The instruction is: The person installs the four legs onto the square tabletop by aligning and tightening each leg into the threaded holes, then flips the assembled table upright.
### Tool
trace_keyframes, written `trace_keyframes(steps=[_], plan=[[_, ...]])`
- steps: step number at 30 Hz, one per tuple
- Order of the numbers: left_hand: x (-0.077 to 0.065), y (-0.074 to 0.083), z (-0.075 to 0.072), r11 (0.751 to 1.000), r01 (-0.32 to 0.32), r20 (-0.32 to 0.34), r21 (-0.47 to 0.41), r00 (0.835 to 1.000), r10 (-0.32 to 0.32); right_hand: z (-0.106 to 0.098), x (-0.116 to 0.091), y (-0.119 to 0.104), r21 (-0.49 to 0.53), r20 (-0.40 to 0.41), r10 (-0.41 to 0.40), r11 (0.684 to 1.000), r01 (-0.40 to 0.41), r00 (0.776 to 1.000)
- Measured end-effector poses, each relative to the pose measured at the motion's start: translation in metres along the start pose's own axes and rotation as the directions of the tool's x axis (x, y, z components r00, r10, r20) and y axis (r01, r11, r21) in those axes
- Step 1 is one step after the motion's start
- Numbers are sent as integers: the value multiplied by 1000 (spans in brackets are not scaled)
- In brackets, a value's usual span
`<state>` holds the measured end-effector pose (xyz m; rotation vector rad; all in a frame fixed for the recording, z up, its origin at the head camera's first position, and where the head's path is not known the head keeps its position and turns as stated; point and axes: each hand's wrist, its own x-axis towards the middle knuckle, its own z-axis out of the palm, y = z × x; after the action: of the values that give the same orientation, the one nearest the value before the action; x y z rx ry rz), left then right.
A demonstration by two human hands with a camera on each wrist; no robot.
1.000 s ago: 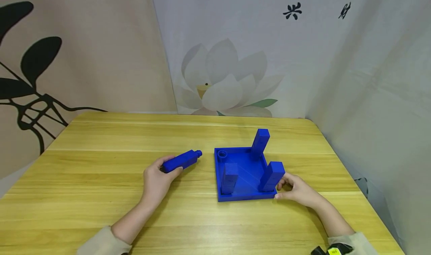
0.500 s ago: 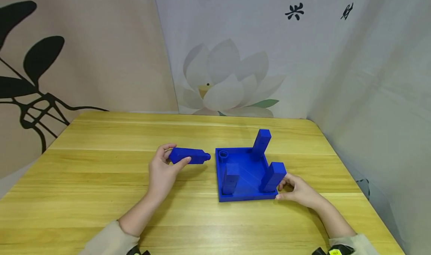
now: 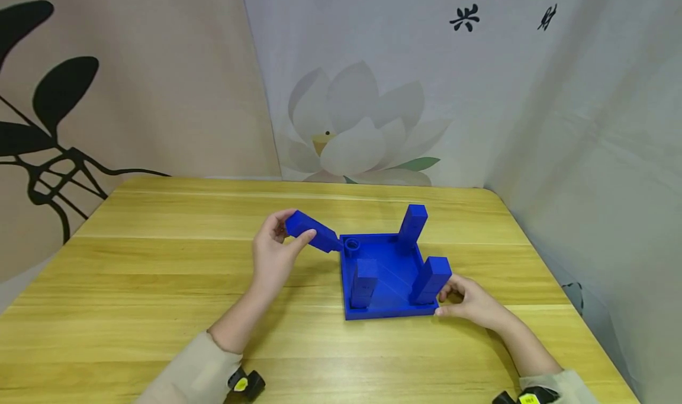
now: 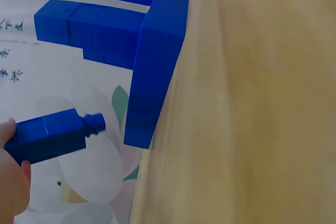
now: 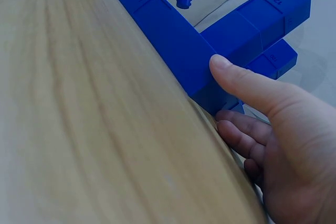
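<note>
A small blue table lies upturned, its square rimmed top [image 3: 391, 273] flat on the wooden surface. Three square legs stand in its corners: the front left leg [image 3: 364, 282], the front right leg [image 3: 430, 279] and the back right leg [image 3: 412, 226]. At the back left corner is an open round socket [image 3: 351, 246]. My left hand [image 3: 274, 250] pinches a loose blue leg [image 3: 314, 231] between thumb and fingers, tilted, its threaded end [image 4: 94, 123] pointing down right near that socket. My right hand [image 3: 471, 300] holds the front right corner, thumb [image 5: 236, 74] against the side wall.
The wooden table [image 3: 160, 273] extends around the blue piece on all sides. Behind it hangs a cloth backdrop [image 3: 362, 108] printed with a lotus and characters. A second cloth [image 3: 602, 155] borders the right side. Each wrist wears a black camera strap [image 3: 246, 383].
My left hand has moved right and up with the loose leg. The leg's threaded end has swung from pointing up right to down right, near the socket. The right hand and tabletop stay put.
</note>
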<state>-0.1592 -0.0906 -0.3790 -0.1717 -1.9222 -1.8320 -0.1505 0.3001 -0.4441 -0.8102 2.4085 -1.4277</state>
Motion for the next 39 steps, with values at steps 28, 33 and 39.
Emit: trace_keyframes(steps=[28,33,39], plan=[[34,5,50,993,17,61,-119,998,-10,-1,0,-2,4,13,19,1000,-19,1000],[35,7,56,988,30,63,-152,998,-20,-1,1,-1,1,13,8,1000,-8,1000],[40,0,63,984,47,83,-170,996,-33,0,1,0,-5,3,8,1000,-8,1000]])
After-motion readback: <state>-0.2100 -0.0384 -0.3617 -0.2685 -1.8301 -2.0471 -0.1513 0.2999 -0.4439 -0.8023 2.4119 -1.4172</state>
